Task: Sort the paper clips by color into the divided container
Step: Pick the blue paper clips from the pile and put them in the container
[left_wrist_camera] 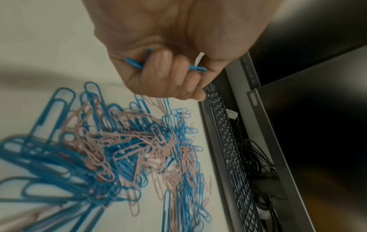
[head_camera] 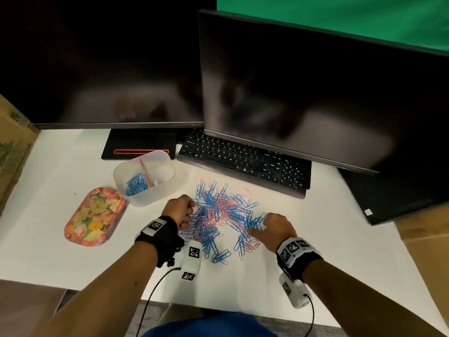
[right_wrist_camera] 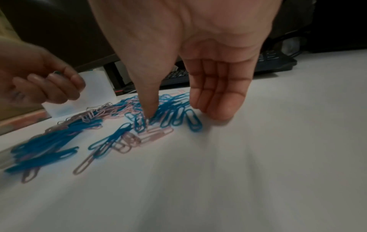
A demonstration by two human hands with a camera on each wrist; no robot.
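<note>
A pile of blue and pink paper clips [head_camera: 223,215] lies spread on the white table in front of me. The translucent divided container [head_camera: 144,177] stands to its upper left, with blue clips [head_camera: 136,184] in its left compartment. My left hand [head_camera: 181,210] hovers at the pile's left edge, its fingers curled round several blue clips [left_wrist_camera: 135,62]. My right hand [head_camera: 274,226] is at the pile's right edge, fingers straight and touching the table [right_wrist_camera: 216,108], thumb pressing down on blue clips [right_wrist_camera: 158,116].
A floral tray [head_camera: 94,216] lies left of the container. A black keyboard [head_camera: 245,164] and two dark monitors [head_camera: 303,88] stand behind the pile. A cardboard box [head_camera: 12,147] is at the far left. Bare white table [head_camera: 315,239] lies to the right.
</note>
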